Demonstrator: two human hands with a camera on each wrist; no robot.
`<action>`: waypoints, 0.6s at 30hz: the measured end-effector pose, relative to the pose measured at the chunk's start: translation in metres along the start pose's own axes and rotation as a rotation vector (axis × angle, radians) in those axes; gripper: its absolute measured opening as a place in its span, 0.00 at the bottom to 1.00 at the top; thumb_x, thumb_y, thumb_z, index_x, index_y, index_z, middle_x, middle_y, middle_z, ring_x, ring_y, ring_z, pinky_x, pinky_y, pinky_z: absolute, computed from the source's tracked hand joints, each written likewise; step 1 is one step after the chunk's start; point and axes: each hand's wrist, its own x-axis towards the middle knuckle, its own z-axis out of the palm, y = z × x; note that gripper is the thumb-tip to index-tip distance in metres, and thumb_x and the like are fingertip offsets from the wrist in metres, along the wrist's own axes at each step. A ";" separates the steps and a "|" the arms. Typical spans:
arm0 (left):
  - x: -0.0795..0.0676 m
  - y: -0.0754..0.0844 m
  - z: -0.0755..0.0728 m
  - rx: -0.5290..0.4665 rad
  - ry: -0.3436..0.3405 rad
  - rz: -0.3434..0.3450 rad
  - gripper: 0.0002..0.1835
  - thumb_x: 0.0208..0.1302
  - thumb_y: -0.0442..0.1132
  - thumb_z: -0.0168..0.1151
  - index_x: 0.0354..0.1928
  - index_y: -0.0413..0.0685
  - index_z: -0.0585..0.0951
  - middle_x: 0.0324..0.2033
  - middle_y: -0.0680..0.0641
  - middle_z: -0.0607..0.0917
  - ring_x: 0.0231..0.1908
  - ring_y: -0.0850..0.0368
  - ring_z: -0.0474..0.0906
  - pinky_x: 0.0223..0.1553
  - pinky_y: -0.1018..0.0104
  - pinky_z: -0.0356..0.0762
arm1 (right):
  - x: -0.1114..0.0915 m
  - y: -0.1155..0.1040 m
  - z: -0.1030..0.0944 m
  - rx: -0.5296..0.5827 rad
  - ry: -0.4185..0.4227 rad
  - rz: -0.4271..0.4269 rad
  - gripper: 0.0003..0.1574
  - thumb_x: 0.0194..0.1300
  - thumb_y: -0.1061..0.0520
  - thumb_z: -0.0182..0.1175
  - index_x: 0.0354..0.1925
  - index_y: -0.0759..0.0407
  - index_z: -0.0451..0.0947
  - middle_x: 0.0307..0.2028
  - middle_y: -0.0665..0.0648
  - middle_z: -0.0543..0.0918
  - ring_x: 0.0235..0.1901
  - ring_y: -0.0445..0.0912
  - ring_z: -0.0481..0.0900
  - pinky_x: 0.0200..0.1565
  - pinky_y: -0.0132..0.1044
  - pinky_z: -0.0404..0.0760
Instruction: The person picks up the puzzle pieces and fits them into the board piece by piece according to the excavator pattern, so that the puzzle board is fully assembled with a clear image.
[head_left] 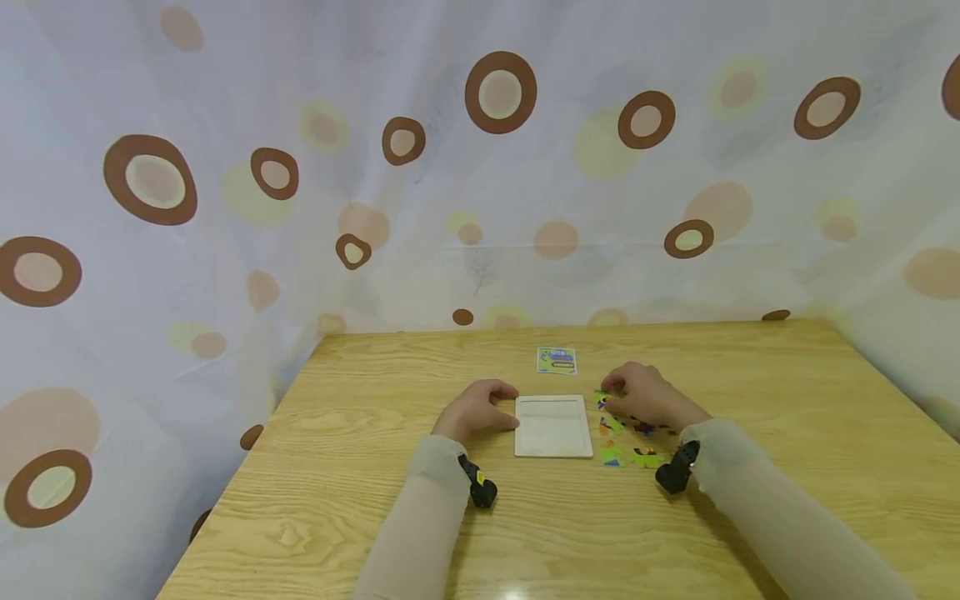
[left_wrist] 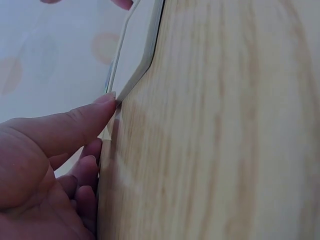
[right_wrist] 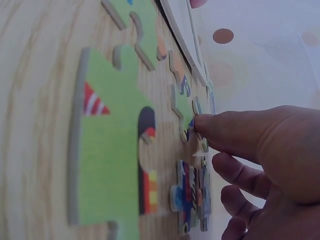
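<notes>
A square white puzzle tray (head_left: 553, 427) lies on the table between the hands. Beside its left edge is my left hand (head_left: 474, 408), its thumb (left_wrist: 102, 105) touching the tray's edge and the other fingers loosely bent. To the right of the tray, my right hand (head_left: 647, 395) pinches a small green puzzle piece (head_left: 601, 400) at the table surface. In the right wrist view the thumb (right_wrist: 215, 126) rests on that piece; the fingertips' far side is hidden. Several loose pieces lie near this hand, including a large green piece (right_wrist: 107, 165) with a red-striped corner.
A picture card (head_left: 557, 361) with a colourful design lies behind the tray. The wooden table (head_left: 360, 417) spreads out on both sides. White cloth with brown circles (head_left: 555, 183) hangs behind and at the sides. Each wrist wears a black camera (head_left: 677, 468).
</notes>
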 end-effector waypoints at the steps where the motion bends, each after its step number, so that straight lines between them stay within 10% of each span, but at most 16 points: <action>1: 0.001 0.000 0.000 -0.002 0.001 -0.002 0.25 0.58 0.35 0.73 0.59 0.46 0.80 0.55 0.47 0.78 0.55 0.49 0.70 0.59 0.54 0.68 | 0.001 0.001 0.000 -0.001 0.003 0.002 0.20 0.63 0.58 0.66 0.51 0.67 0.81 0.44 0.59 0.80 0.42 0.52 0.76 0.46 0.51 0.76; 18: 0.004 -0.006 0.001 0.010 -0.007 0.005 0.26 0.59 0.36 0.73 0.60 0.48 0.79 0.56 0.48 0.78 0.57 0.49 0.69 0.61 0.55 0.66 | 0.001 -0.001 0.002 0.122 -0.011 0.012 0.21 0.64 0.53 0.68 0.51 0.65 0.82 0.44 0.59 0.81 0.40 0.49 0.78 0.41 0.46 0.79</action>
